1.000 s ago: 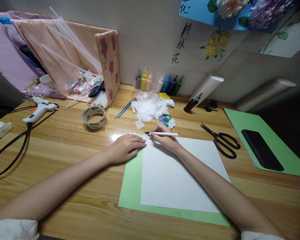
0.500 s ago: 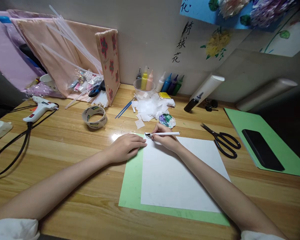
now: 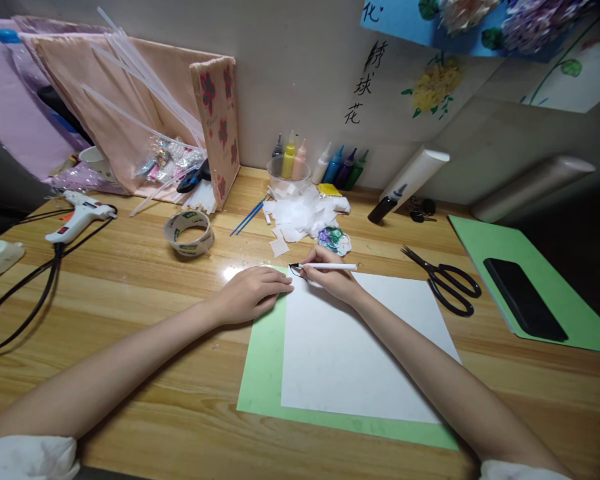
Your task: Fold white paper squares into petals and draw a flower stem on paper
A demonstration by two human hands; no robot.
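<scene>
A white pen with a black tip (image 3: pixel 330 267) is pinched in my right hand (image 3: pixel 333 275), its tip at the top left corner of a white sheet of paper (image 3: pixel 355 353). A short curved black line (image 3: pixel 299 275) shows on the paper below the tip. My left hand (image 3: pixel 253 293) lies flat with fingers stretched out, its fingertips at the sheet's upper left edge. Under the white sheet lies a larger green sheet (image 3: pixel 260 373), showing along the left and bottom sides.
Scissors (image 3: pixel 443 280) and a black phone (image 3: pixel 525 300) on green paper (image 3: pixel 590 320) lie to the right. Behind the hands are white paper scraps (image 3: pixel 300 213) and paint bottles (image 3: pixel 336 165). A tape roll (image 3: pixel 189 233) and corded glue gun (image 3: pixel 80 217) sit left.
The pen tip has shifted slightly left and up toward the sheet's corner, and more of the black line shows. My left hand has stayed in place.
</scene>
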